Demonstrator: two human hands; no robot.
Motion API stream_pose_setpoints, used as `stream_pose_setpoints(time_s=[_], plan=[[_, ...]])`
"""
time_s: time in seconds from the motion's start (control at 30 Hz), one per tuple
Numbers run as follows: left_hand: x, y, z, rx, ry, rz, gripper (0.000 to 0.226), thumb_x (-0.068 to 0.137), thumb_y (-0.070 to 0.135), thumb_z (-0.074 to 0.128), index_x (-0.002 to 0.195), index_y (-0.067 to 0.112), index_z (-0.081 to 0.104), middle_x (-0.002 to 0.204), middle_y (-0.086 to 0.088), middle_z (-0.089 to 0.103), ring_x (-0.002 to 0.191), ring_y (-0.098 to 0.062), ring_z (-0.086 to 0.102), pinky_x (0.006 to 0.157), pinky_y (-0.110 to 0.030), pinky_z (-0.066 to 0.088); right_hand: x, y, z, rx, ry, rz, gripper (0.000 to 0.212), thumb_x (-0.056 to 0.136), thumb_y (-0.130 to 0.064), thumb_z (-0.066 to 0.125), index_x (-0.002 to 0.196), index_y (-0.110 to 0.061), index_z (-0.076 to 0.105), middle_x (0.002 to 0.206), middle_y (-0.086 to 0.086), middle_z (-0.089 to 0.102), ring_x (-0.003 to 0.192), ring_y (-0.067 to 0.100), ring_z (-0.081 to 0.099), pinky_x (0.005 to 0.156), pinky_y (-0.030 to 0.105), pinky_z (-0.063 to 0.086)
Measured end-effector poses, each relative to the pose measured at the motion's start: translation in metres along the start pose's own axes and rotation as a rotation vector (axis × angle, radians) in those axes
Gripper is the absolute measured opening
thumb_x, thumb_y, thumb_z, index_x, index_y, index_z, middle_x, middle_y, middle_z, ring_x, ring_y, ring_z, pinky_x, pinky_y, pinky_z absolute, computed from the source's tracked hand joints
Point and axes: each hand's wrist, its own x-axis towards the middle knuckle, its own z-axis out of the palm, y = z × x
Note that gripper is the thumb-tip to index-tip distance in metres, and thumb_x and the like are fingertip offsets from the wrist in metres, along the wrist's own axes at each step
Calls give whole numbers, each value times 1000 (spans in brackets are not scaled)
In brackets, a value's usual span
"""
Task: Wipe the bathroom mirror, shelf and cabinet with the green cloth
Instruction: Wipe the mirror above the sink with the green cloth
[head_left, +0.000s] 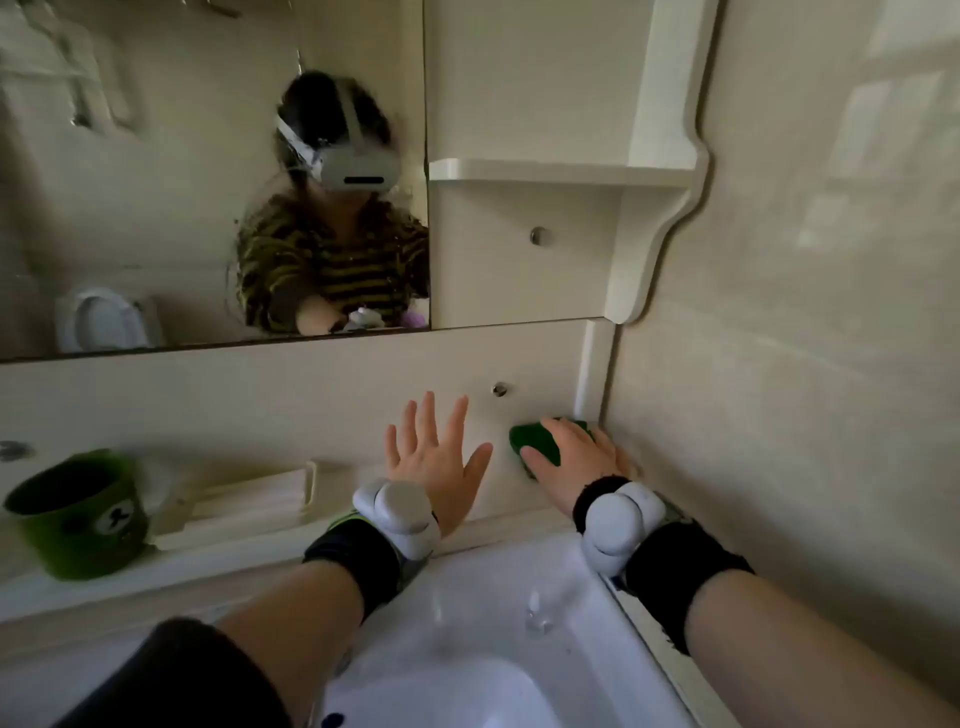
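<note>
Two grips, both bare hands, are up against the cream panel (260, 395) that runs under the mirror (156, 234), which fills the upper left of the frame and shows streaks across its glass. At lower left a green mug (78, 514) stands on the ledge (208, 558), with a pale soap tray (260, 499) just to its right. Near the middle the left grip (436, 467) lies flat on the panel, fingers straight and spread, holding nothing; it looks to be a brace. Just right of it, past a small metal cap (500, 388), the green cloth (535, 441) is bunched into the low corner where the panel meets the tiled wall (779, 364), and the right grip (576, 457) is curled over it, pressing it to the surface. Above, right of centre, the shelf (561, 171) juts out over the cabinet face (519, 280), both well apart from the cloth. The step in hand seems to be the wiping of the unit's lower panel, at its right end. The next move probably calls for dragging the cloth out of the corner, leftward or upward, with steady pressure, and for the left grip to lift clear of its path
</note>
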Motion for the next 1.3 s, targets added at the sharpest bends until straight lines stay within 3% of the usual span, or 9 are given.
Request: stream_pose_setpoints(time_s=[0.37, 0.5, 0.7, 0.8, 1.03, 1.17, 1.3], plan=[[22, -1, 29, 137, 19, -18, 62, 95, 56, 20, 147, 34, -5, 156, -2, -18, 142, -24, -19, 113, -41, -11, 44, 22, 20, -13, -90, -17, 58, 86, -47, 50, 138, -32, 32, 147, -3, 31, 134, 30, 25, 110, 43, 20], [25, -4, 31, 163, 16, -22, 61, 95, 55, 22, 148, 33, -1, 156, -4, -15, 143, -25, -16, 113, -42, -9, 55, 20, 27, -10, -99, -19, 52, 80, -45, 52, 129, -31, 45, 140, -1, 40, 129, 32, 35, 107, 44, 27], [25, -9, 30, 183, 27, -40, 62, 95, 55, 25, 148, 33, 2, 156, -3, -15, 143, -25, -15, 113, -43, -8, 64, 22, 44, -7, -119, 32, 57, 80, -46, 51, 133, -37, 34, 150, -5, 20, 134, 36, 20, 110, 46, 20], [24, -8, 28, 186, 26, -46, 62, 95, 55, 25, 148, 32, 2, 156, -3, -15, 143, -25, -15, 113, -42, -9, 66, 21, 46, -32, -108, 40, 56, 82, -44, 51, 134, -37, 32, 149, -3, 19, 131, 38, 23, 109, 45, 23], [16, -4, 15, 199, 18, -43, 62, 96, 53, 26, 148, 32, 0, 156, -5, -15, 143, -26, -15, 113, -43, -9, 74, 20, 21, -68, -84, -10, 33, 86, -12, 48, 119, -16, 45, 127, 11, 42, 108, 35, 49, 82, 34, 43], [15, -2, 2, 188, 6, -27, 62, 96, 52, 27, 148, 31, 0, 157, -6, -12, 143, -26, -14, 113, -44, -9, 70, 17, 6, 13, -52, -48, 23, 84, -10, 48, 107, -8, 50, 112, 16, 56, 100, 33, 54, 80, 34, 47], [14, 0, -11, 185, 11, -7, 62, 96, 50, 33, 148, 32, 5, 157, -5, -5, 144, -26, -9, 114, -44, -8, 60, -2, -7, 58, -19, -111, 25, 83, -13, 50, 108, -10, 51, 108, 12, 58, 95, 31, 56, 73, 29, 44]])
